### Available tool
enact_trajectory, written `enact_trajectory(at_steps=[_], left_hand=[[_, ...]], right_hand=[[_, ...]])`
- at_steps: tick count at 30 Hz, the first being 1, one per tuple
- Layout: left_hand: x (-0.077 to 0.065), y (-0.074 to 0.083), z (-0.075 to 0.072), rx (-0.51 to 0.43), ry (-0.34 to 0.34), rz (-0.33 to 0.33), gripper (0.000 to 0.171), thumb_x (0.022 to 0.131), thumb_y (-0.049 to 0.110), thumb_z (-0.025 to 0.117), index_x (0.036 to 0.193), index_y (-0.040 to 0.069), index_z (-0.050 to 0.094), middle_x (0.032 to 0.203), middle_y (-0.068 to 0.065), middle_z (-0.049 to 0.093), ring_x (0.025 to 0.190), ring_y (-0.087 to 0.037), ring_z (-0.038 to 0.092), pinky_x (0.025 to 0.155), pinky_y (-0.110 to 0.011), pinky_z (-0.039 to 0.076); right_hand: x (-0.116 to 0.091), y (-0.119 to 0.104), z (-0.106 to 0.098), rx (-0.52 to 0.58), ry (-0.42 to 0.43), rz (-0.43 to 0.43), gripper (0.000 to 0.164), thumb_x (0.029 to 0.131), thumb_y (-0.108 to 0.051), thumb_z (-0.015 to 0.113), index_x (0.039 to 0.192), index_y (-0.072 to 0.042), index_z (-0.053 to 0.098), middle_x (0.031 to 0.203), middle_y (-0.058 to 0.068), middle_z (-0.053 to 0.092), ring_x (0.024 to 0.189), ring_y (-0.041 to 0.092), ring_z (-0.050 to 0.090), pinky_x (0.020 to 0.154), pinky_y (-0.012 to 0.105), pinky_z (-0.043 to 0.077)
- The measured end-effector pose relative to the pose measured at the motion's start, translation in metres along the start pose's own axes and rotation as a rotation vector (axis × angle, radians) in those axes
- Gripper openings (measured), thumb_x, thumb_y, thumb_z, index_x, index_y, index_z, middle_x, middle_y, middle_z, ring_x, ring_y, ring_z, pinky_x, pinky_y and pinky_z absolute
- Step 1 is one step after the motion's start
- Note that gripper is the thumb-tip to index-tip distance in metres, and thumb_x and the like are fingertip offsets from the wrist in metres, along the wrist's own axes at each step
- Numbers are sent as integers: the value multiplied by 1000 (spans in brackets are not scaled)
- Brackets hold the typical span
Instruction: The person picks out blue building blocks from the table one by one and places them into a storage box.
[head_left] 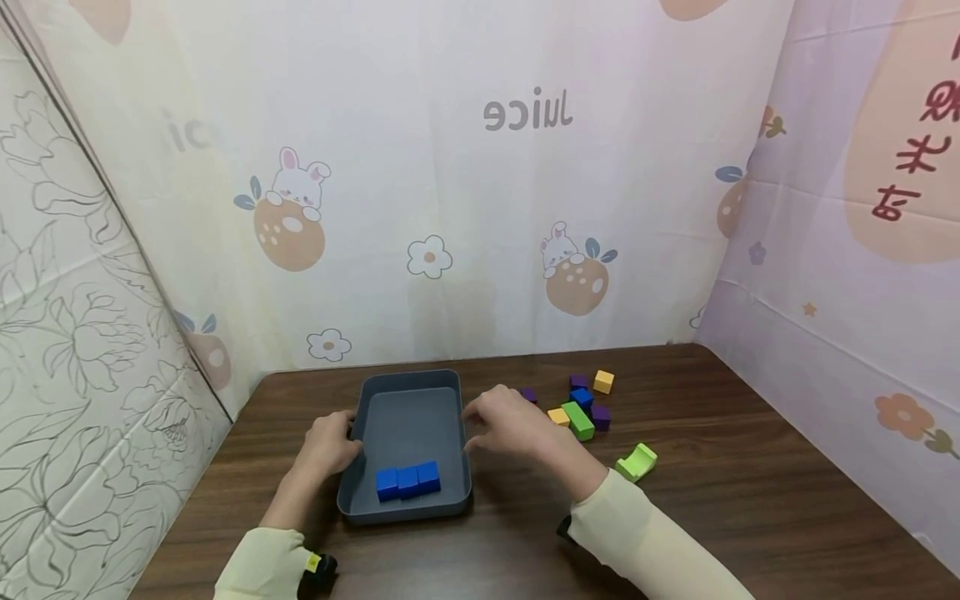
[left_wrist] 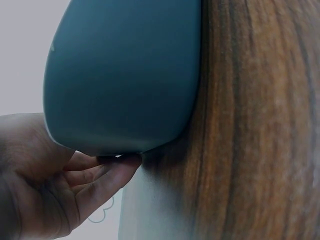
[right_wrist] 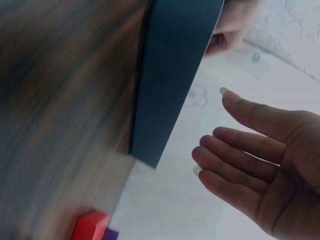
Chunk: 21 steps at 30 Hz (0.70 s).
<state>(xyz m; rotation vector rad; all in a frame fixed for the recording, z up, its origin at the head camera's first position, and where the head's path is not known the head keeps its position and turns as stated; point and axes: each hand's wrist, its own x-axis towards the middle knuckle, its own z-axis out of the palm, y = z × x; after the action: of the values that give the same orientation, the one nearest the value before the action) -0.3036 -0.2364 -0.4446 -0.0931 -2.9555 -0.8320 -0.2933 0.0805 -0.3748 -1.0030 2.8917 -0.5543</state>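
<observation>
Gray tray gripped at left

Tray sits on the tabletop, three blue blocks inside. Left hand pinches its left wall — fingers curled. Right hand beside right wall — fingers close together, thumb apart.

Left hand curled, right hand loose

The left hand gripped the blue-grey tray at its left side, fingers bent against it. The wood-grain table lay beneath the tray. A pale backdrop occupied the far side.
</observation>
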Motion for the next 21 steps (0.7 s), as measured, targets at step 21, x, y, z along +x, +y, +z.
enact_trajectory(at_steps=[21], left_hand=[[2, -1, 1, 23, 4, 10, 51, 88, 0, 70, 137, -11, 62, 115, -25, 74, 100, -33, 70, 90, -57, 56]], right_hand=[[-23, 95, -41, -44, 137, 210, 37, 88, -19, 88, 118, 0, 78, 103, 10, 76, 86, 19, 67, 79, 40, 59]])
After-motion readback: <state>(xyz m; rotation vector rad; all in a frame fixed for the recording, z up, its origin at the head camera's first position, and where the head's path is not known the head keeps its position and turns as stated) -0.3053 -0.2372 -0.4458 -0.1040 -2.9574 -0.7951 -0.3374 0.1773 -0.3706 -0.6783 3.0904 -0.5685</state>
